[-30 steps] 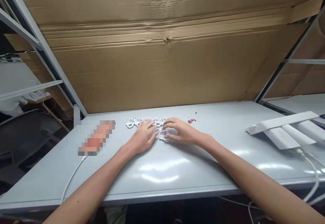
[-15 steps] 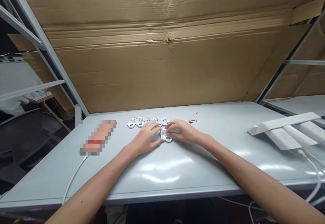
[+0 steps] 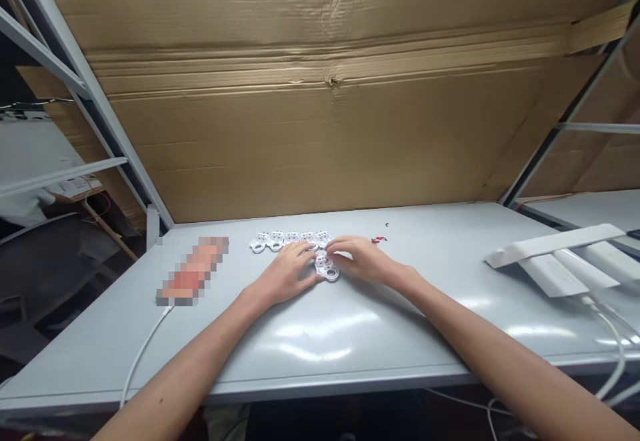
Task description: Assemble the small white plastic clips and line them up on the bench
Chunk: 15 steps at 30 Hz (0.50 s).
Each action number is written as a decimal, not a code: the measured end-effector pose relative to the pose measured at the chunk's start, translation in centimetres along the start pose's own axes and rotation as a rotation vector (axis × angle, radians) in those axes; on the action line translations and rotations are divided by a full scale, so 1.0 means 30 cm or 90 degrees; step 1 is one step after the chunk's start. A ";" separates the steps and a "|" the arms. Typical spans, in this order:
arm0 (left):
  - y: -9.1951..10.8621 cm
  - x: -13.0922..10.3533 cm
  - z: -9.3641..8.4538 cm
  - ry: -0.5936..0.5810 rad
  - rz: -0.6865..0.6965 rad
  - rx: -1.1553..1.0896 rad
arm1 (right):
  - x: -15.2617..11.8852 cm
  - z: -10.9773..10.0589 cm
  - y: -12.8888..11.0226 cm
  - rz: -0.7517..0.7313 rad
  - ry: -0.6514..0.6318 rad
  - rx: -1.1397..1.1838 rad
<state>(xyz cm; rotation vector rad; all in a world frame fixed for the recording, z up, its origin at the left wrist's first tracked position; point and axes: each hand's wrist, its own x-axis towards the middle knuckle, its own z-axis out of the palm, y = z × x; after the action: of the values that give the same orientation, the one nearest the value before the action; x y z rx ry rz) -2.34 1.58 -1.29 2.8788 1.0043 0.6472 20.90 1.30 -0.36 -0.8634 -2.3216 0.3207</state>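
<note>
A white plastic part with a round ring [image 3: 328, 271] lies on the grey table between my hands. My left hand [image 3: 287, 273] has its thumb and fingers around the part's left side, gripping it. From the right, my right hand [image 3: 361, 259] reaches over the part's upper end, fingers bent and pressed together; a tiny red spot shows by the fingertips, too small to name. Behind my hands, several similar white parts [image 3: 277, 241] stand in a row. Small red and black pieces [image 3: 379, 240] lie to the right of the row.
A pixelated orange-red object [image 3: 195, 273] with a white cable lies at the left. White devices [image 3: 555, 254] with cables rest at the right. Cardboard [image 3: 320, 147] walls the back, between grey metal posts. A tiny dark piece [image 3: 387, 225] lies near the back.
My right hand's fingers have lifted and shifted slightly at the part's upper end. My left hand keeps its place on the part. The camera view has moved slightly.
</note>
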 end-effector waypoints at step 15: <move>-0.004 0.000 -0.003 -0.001 -0.027 -0.013 | 0.015 -0.089 0.021 0.458 0.159 0.833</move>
<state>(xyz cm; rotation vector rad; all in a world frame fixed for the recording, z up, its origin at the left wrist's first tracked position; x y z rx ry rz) -2.46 1.68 -1.23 2.8318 1.0484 0.6481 22.66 2.07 1.64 -0.8573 -1.0373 1.6502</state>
